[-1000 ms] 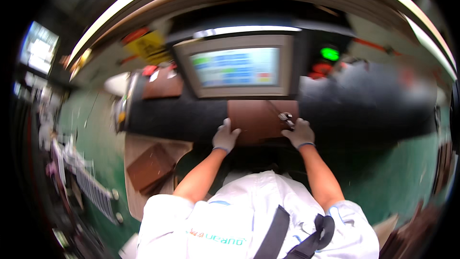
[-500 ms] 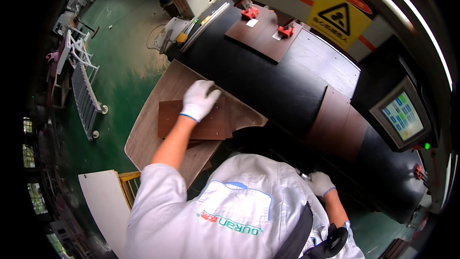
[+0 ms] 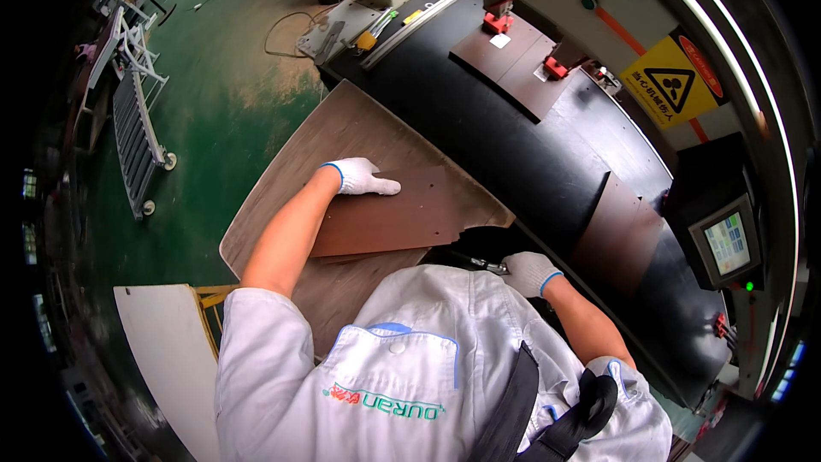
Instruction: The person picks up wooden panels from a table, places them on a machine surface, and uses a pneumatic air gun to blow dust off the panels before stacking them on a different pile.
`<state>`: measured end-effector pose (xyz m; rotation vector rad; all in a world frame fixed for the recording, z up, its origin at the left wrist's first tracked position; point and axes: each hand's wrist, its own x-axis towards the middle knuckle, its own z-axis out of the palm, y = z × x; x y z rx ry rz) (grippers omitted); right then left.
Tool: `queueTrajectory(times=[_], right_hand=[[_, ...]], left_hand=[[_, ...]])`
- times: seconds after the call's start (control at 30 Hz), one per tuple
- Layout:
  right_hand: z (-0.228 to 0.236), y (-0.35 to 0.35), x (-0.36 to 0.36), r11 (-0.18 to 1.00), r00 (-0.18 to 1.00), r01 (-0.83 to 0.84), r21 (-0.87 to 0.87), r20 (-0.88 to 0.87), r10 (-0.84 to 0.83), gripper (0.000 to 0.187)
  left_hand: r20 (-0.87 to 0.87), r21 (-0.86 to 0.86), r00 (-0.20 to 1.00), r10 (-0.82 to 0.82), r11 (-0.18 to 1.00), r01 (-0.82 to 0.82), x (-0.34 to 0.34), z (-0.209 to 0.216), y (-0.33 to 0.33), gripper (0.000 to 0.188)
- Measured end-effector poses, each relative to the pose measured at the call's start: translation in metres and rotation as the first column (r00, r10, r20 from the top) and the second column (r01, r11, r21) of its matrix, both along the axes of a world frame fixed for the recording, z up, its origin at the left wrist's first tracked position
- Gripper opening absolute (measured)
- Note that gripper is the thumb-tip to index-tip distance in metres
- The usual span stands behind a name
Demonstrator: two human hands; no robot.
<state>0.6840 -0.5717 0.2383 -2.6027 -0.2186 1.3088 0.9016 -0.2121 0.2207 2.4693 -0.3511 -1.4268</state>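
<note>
My left hand (image 3: 361, 178), in a white knit glove, grips the far left edge of the top brown panel (image 3: 393, 210), its thumb on the upper face and its fingertips partly hidden. Another brown panel shows under this one's near edge; the small stack lies on a curved wood-grain board (image 3: 282, 175). Close to my body on the right, my gloved right hand (image 3: 528, 274) is closed round a silver hand tool (image 3: 489, 266) with a thin dark nozzle. That nozzle points left toward the panels, apart from them.
Beyond the board runs a black machine table (image 3: 419, 90). A brown panel (image 3: 513, 64) sits under red clamps (image 3: 556, 68); another panel (image 3: 617, 222) lies nearer. A control screen (image 3: 727, 244) stands right. At left are a roller stand (image 3: 137, 145) and a pale board (image 3: 162, 351).
My left hand has gone from over the stack to the panel's far edge, and the panel is turned slightly. My right hand has moved forward and left with the silver tool. The view has shifted.
</note>
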Motion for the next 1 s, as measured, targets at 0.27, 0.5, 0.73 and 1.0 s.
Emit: queueTrajectory(times=[0.27,0.5,0.73,1.0], right_hand=[[-0.002,0.074,0.033,0.987,0.986,-0.141,0.076,0.102,0.133,0.040],[-0.057,0.130,0.038,0.922,0.935,-0.294,0.250,0.273,0.225,0.031],[-0.023,0.009,-0.012,0.972,0.968,0.160,0.173,0.166,-0.189,0.051],[-0.057,-0.110,-0.198,0.086,0.176,0.894,0.439,-0.170,-0.970,0.041]], left_hand=[[0.039,-0.090,0.975,0.220,0.972,-0.216,-0.035,-0.008,0.068,0.071],[0.176,-0.170,0.840,0.513,0.856,-0.488,-0.072,-0.019,0.159,0.066],[0.261,-0.198,0.711,0.653,0.757,-0.623,-0.096,-0.041,0.193,0.074],[0.988,-0.033,0.145,0.057,0.986,-0.163,-0.121,-0.015,0.064,0.051]])
